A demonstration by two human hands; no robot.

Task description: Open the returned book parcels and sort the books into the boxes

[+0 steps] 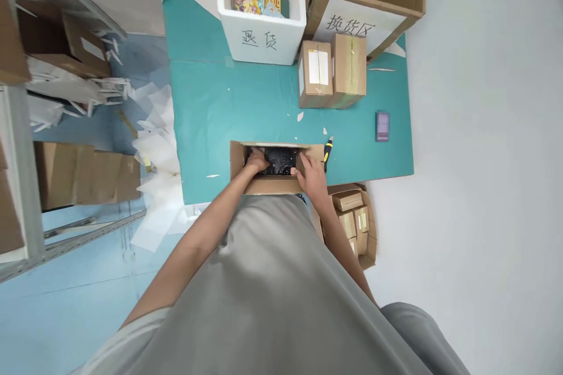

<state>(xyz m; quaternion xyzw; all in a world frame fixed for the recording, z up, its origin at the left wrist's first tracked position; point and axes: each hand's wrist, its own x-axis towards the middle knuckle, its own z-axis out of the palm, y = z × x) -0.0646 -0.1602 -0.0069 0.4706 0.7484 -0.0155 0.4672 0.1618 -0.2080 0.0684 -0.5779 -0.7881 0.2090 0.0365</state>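
An open cardboard box (264,187) stands at the front edge of the table, its flaps folded outward. Inside it lies a shiny black item (281,159), perhaps plastic-wrapped, with a small orange-and-white label at its lower right corner. My left hand (257,160) reaches into the left part of the box; its thumb points to the black item and its other fingers are mostly hidden. Over the right end of the box rests my right hand (311,176), with thumb and forefinger apart beside the black item. A black and yellow utility knife (328,151) lies just right of the box.
On the green-topped table (202,111) stand a white foam bin (261,41) of packets, a large carton (387,26) and two taped boxes (332,96). A small purple-faced item (382,127) lies right. Below is a carton of small boxes (372,234); shelving (30,187) stands left.
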